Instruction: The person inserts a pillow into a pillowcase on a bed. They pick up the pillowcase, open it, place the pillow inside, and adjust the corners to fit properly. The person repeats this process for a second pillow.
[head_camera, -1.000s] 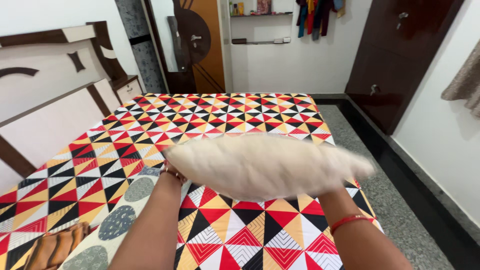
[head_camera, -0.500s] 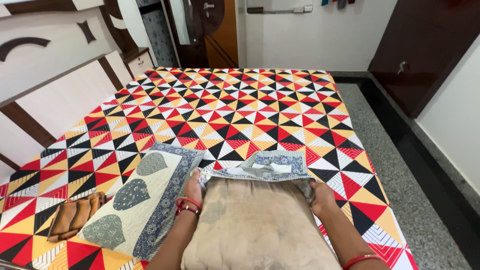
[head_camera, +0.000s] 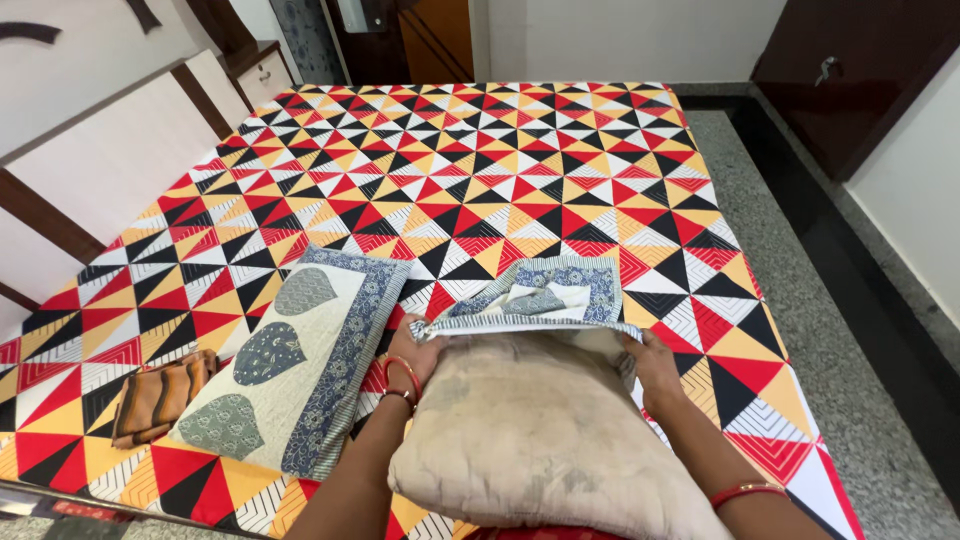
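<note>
A bare beige pillow (head_camera: 540, 440) lies on the near edge of the bed, its far end tucked into the mouth of a blue-and-white patterned pillowcase (head_camera: 555, 295). My left hand (head_camera: 415, 350) grips the left side of the case opening, with red bangles on the wrist. My right hand (head_camera: 655, 365) holds the right side of the opening against the pillow. Most of the pillow remains outside the case.
The bed (head_camera: 480, 170) carries a red, yellow and black triangle-patterned sheet. A covered pillow (head_camera: 290, 360) with leaf shapes lies left of my hands, a folded striped brown cloth (head_camera: 160, 395) beside it. A headboard (head_camera: 110, 130) stands left; speckled floor (head_camera: 850, 380) and a dark wardrobe (head_camera: 840, 70) are on the right.
The pillow came down from mid-air onto the bed edge. Its end went into the pillowcase mouth, and both hands now hold the case's opening at its sides.
</note>
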